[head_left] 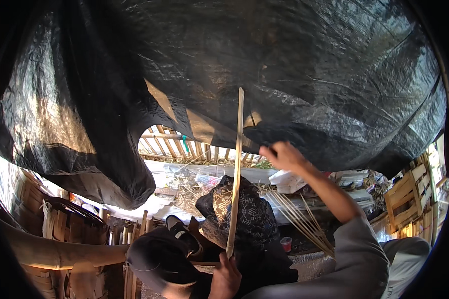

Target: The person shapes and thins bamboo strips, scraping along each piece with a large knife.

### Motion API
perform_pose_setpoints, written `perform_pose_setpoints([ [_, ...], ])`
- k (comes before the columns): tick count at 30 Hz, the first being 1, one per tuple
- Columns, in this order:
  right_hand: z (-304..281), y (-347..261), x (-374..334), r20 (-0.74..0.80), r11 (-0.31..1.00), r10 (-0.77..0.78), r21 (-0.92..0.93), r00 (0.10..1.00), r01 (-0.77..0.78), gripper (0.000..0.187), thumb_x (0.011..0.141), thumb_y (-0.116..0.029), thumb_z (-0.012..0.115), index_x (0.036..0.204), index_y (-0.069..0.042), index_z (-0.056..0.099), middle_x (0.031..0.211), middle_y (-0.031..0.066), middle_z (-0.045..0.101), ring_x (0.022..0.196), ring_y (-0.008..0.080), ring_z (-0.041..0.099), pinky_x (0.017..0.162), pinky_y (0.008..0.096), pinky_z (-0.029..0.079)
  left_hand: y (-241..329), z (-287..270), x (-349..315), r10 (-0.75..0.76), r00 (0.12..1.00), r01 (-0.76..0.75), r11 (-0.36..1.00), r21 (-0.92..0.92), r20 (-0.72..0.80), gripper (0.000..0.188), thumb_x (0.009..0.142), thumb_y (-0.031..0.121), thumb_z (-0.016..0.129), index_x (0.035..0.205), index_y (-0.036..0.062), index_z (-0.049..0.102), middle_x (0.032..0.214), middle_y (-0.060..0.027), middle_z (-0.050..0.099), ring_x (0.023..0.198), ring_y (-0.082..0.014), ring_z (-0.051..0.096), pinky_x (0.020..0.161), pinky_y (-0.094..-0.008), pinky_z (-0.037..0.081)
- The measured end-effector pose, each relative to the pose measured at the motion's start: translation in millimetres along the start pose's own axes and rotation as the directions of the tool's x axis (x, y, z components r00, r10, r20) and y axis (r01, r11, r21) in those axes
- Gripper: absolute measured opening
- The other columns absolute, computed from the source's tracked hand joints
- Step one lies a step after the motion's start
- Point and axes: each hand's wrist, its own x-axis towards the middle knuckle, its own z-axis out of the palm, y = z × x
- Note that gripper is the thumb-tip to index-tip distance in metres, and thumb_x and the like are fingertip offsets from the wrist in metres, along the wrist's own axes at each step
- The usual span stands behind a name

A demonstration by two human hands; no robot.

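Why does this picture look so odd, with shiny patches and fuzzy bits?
In the head view, the right hand looks smeared, probably by motion, while the bamboo strip is crisper; the black plastic sheet shows pale glare toward both sides; also in the head view, the wide lens leaves black corners.

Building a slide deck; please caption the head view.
Left hand holding a long pale strip, right hand apart from it, black sheet beyond.

A loose, creased grey sleeve (360, 256) at the frame's lower right stops short, leaving forearm (329, 192) and right hand (286, 157) bare, and the left hand (226, 280) at bottom centre is bare too.
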Motion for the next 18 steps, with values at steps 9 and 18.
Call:
perform_pose_setpoints([
  [9,15.9,-10.0,-33.6,0.113,0.972,-0.143,0.205,0.983,0.117,0.055,0.084,-0.05,0.049,0.078,0.002,0.064,0.066,0.0191,0.061,0.06,0.0297,0.062,0.056,0.0398,0.048,-32.3,-0.8,0.4,-0.139,0.988,0.121,0.968,0.22,0.069,0.024,0.09,0.018,0.045,0.107,0.0007,0.049,0.07,-0.0169,0.057,0.052,-0.0312,0.051,0.045,-0.04,0.04],
  [18,20.9,-48.4,-92.5,0.176,0.976,-0.206,-0.034,0.963,0.216,0.057,0.077,-0.057,0.053,0.087,-0.002,0.064,0.06,0.021,0.059,0.062,0.0373,0.062,0.058,0.0443,0.051,-23.2,-9.0,16.5,-0.131,0.965,0.233,0.829,-0.509,0.227,0.021,0.087,0.011,0.052,0.102,-0.0011,0.044,0.059,-0.019,0.056,0.052,-0.0344,0.059,0.043,-0.0391,0.044],
])
